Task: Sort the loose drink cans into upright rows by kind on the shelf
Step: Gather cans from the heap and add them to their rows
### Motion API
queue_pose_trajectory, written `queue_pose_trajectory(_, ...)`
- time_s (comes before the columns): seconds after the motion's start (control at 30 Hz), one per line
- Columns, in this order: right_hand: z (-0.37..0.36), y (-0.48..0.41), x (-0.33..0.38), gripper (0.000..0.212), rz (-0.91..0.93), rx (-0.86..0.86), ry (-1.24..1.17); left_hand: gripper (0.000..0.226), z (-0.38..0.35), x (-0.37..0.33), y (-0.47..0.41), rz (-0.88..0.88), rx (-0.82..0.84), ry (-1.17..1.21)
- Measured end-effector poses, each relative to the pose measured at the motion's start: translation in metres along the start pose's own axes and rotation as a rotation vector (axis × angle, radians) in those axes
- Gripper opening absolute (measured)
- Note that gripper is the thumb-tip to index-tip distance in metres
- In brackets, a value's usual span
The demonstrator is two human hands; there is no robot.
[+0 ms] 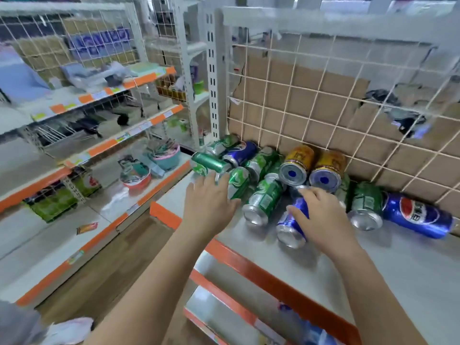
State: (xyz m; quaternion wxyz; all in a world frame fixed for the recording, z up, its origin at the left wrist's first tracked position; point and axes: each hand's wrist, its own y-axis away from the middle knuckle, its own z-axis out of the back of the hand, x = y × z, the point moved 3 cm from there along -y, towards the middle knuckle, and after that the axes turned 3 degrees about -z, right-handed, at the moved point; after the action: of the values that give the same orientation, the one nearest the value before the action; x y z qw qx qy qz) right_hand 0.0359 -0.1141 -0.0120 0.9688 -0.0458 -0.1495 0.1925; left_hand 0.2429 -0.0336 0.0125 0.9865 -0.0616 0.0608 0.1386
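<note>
A heap of drink cans lies on its side at the back of the grey shelf (398, 270). Several green cans (265, 200) are mixed with two yellow cans (297, 160) and blue cola cans. My right hand (321, 215) grips a blue can (291, 225) lying near the middle of the heap. My left hand (209, 202) reaches over a green can (239, 180) at the heap's left, fingers fairly straight and touching it. Another blue can (418, 215) lies at the far right, and one (240, 151) sits at the back left.
A wire grid (323, 100) backed by cardboard closes the shelf's rear. The shelf's orange front edge (249, 265) runs diagonally below my arms. Across the aisle at left stand more shelves with bowls (137, 178) and packets. Lower shelves sit beneath.
</note>
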Motion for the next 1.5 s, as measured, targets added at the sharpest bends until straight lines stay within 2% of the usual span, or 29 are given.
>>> queue_pose_trajectory(0.17,-0.011,-0.011,0.0,0.058,-0.137,0.03,0.071,0.051,-0.01,-0.003,-0.044,-0.103,0.054,0.008)
queue_pose_trajectory(0.4,-0.024,-0.008,0.01,0.053,-0.375,0.021,0.069,0.046,-0.029,0.004,-0.081,-0.23,0.176,0.01)
queue_pose_trajectory(0.63,-0.031,-0.01,0.025,0.056,-0.591,0.09,-0.181,0.071,-0.041,0.0,-0.088,-0.28,0.134,-0.048)
queue_pose_trajectory(0.73,-0.033,-0.012,0.025,0.07,-0.618,0.113,-0.249,0.074,-0.044,0.0,-0.089,-0.275,0.136,-0.049)
queue_pose_trajectory(0.9,-0.031,-0.01,0.022,0.081,-0.631,0.098,-0.315,0.057,-0.042,-0.005,-0.089,-0.315,0.188,0.018)
queue_pose_trajectory(0.97,-0.03,-0.008,0.022,0.08,-0.64,0.075,-0.364,0.058,-0.041,-0.007,-0.088,-0.334,0.221,0.066)
queue_pose_trajectory(1.07,-0.027,-0.002,0.021,0.064,-0.7,0.06,-0.398,0.068,-0.042,-0.001,-0.088,-0.325,0.291,0.106)
queue_pose_trajectory(1.13,-0.022,0.004,0.021,0.06,-0.73,0.065,-0.42,0.063,-0.04,0.003,-0.087,-0.326,0.318,0.128)
queue_pose_trajectory(1.23,-0.017,0.011,0.023,0.059,-0.716,0.022,-0.488,0.049,-0.033,0.009,-0.083,-0.321,0.313,0.238)
queue_pose_trajectory(1.37,-0.014,0.023,0.032,0.057,-0.682,-0.051,-0.593,0.064,-0.018,0.018,-0.08,-0.337,0.273,0.452)
queue_pose_trajectory(1.5,-0.012,0.039,0.038,0.052,-0.716,-0.128,-0.829,0.061,0.0,0.021,-0.074,-0.395,0.269,0.598)
